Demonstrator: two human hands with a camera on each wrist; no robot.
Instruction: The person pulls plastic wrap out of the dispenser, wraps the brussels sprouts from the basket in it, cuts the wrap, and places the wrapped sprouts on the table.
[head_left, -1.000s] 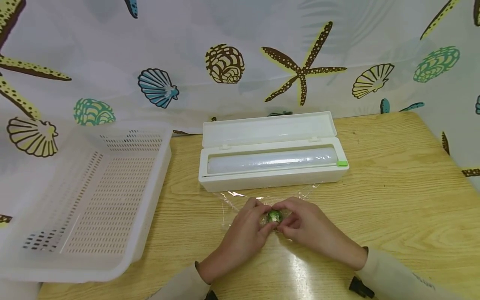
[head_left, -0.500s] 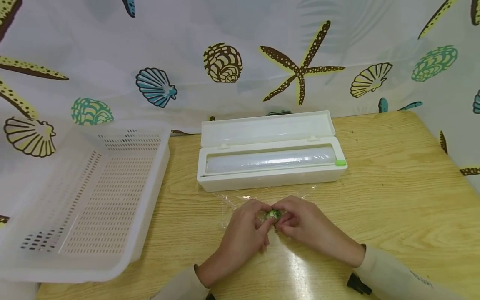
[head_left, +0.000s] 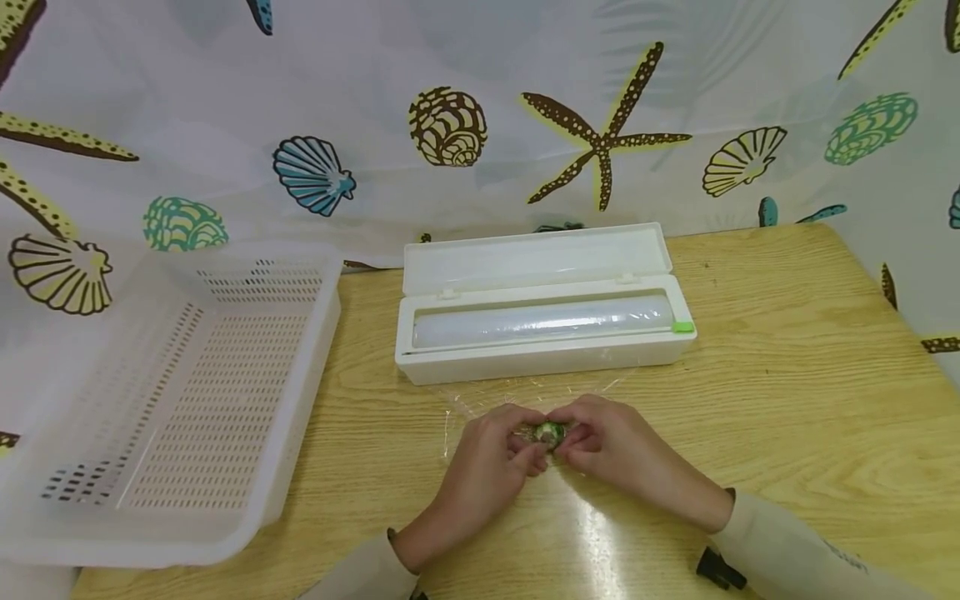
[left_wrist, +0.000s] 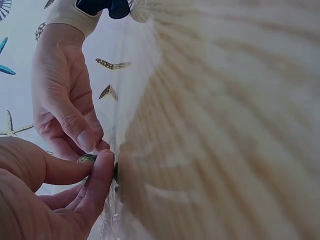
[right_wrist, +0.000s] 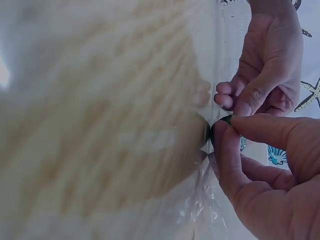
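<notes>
A small round green item [head_left: 550,433], shiny and pale in parts, sits between both hands on a sheet of cling film [head_left: 453,425]. Its kind is hard to tell because fingers cover most of it. From the left, my left hand [head_left: 486,471] pinches it between thumb and fingers. My right hand [head_left: 618,446] pinches its other side with curled fingers. In the left wrist view a bit of the green item [left_wrist: 88,158] shows between the fingertips, low at the table. The right wrist view shows its dark green edge [right_wrist: 227,119] beside the thumb.
Behind the hands stands a white dispenser box [head_left: 540,358], lid raised, holding a roll of cling film [head_left: 543,322]. A green slider [head_left: 682,327] sits at its right end. A white perforated basket [head_left: 303,408] is at the left. A shell-patterned cloth [head_left: 510,50] hangs behind the wooden table [head_left: 787,367].
The left thumb and fingers shift around the green item, and it turns, showing a different pale side. The right hand stays almost in place. Box and basket have not moved.
</notes>
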